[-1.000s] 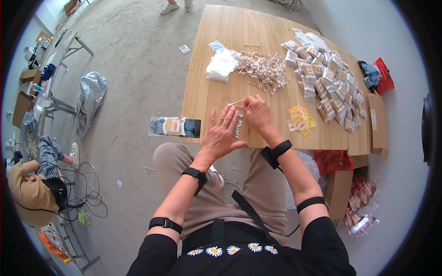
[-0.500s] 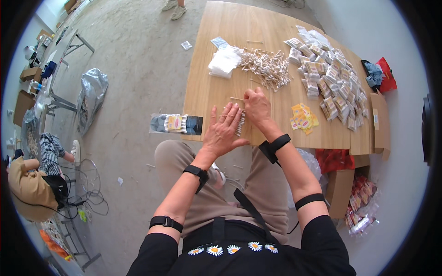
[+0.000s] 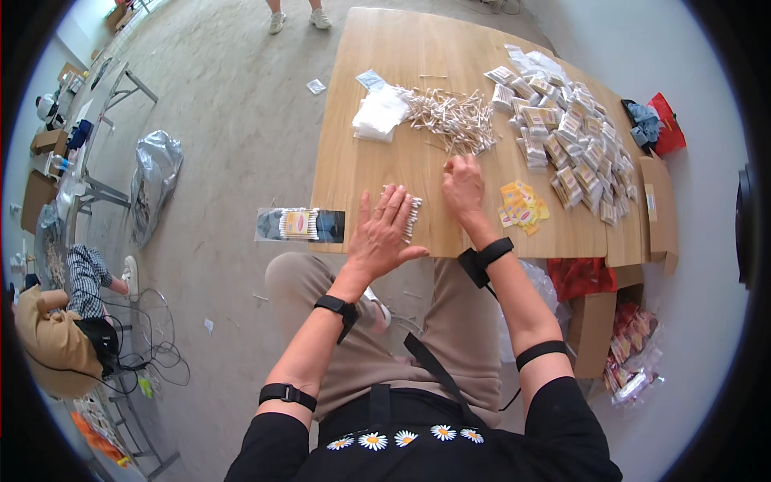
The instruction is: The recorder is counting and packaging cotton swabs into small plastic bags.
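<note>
My left hand (image 3: 381, 230) lies flat with fingers stretched over a row of cotton swabs (image 3: 413, 220) near the table's front edge; the swabs' tips show beside its fingers. My right hand (image 3: 463, 191) has its fingertips pinched together at the near edge of a heap of loose cotton swabs (image 3: 451, 115). What those fingers hold, if anything, cannot be made out. To the left, a clear packet of swabs with a yellow card (image 3: 299, 224) juts over the table's left edge. Loose yellow cards (image 3: 522, 206) lie right of my right hand.
White plastic bags (image 3: 377, 116) are stacked left of the swab heap. A big pile of filled swab packets (image 3: 566, 132) covers the table's right side. Cardboard boxes (image 3: 589, 333) stand below on the right. Another person (image 3: 60, 333) sits at far left; a second person's shoes (image 3: 320, 18) show beyond the table.
My right hand has moved from beside the left hand, right and toward the swab heap. A single swab near its fingertips is no longer seen there. My left hand stays on the row.
</note>
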`<action>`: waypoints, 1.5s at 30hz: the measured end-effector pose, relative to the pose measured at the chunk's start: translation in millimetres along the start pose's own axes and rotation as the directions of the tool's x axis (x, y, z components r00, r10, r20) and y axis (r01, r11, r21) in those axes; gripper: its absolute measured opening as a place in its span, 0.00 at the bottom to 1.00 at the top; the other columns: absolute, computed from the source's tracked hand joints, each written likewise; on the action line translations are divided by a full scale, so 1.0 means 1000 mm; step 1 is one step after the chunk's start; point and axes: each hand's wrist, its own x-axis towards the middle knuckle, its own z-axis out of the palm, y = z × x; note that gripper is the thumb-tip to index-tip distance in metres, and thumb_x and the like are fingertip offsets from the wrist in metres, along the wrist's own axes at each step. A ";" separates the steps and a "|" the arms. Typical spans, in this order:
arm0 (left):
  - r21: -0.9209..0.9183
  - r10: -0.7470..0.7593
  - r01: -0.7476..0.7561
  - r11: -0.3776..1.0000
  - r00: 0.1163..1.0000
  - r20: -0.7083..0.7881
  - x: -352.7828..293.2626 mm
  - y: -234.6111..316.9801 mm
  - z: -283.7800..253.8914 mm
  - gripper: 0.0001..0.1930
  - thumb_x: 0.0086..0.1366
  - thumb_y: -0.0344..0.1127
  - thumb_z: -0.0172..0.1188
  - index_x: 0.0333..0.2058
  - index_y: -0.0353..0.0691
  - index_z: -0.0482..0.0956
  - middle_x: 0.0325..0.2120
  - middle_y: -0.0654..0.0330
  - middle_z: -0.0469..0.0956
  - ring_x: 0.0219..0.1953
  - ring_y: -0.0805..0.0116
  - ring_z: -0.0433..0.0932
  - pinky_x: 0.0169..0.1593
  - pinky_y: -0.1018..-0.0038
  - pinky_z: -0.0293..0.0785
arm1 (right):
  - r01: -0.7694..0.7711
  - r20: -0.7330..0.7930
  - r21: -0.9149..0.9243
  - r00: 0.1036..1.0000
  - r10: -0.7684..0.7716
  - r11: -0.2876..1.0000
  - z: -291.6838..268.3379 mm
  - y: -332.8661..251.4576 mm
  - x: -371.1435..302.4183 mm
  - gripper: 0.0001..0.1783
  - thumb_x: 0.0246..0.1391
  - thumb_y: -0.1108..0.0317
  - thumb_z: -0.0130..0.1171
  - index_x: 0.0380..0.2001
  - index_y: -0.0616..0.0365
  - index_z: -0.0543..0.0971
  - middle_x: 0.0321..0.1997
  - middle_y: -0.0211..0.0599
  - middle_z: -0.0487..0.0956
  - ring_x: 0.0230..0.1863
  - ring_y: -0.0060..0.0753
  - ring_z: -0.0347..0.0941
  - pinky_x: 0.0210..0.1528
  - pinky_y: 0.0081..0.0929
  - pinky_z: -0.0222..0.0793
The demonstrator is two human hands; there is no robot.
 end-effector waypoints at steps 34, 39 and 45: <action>0.061 -0.008 0.008 0.998 1.000 -0.001 0.001 0.004 0.003 0.56 0.53 0.79 0.52 0.68 0.39 0.60 0.69 0.55 0.57 0.74 0.58 0.51 0.73 0.44 0.39 | 0.358 -0.007 -0.026 0.934 -0.358 0.933 0.004 0.052 0.027 0.32 0.49 0.70 0.63 0.60 0.65 0.72 0.60 0.49 0.75 0.62 0.50 0.68 0.66 0.41 0.62; 0.058 -0.029 0.030 0.998 0.999 -0.015 -0.004 0.001 0.003 0.55 0.53 0.77 0.54 0.68 0.38 0.60 0.68 0.55 0.58 0.73 0.56 0.52 0.72 0.43 0.40 | 0.245 0.153 0.224 0.947 -0.283 0.943 -0.025 0.027 -0.019 0.44 0.45 0.61 0.70 0.64 0.65 0.67 0.66 0.54 0.70 0.69 0.54 0.61 0.72 0.43 0.56; 0.131 -0.033 0.039 0.991 0.998 -0.049 -0.008 0.012 0.011 0.57 0.49 0.72 0.63 0.68 0.36 0.59 0.67 0.52 0.58 0.73 0.54 0.52 0.73 0.43 0.38 | 0.461 0.376 0.152 0.791 -0.483 0.874 -0.053 0.004 -0.094 0.68 0.29 0.53 0.79 0.72 0.63 0.54 0.76 0.51 0.55 0.78 0.53 0.47 0.76 0.50 0.44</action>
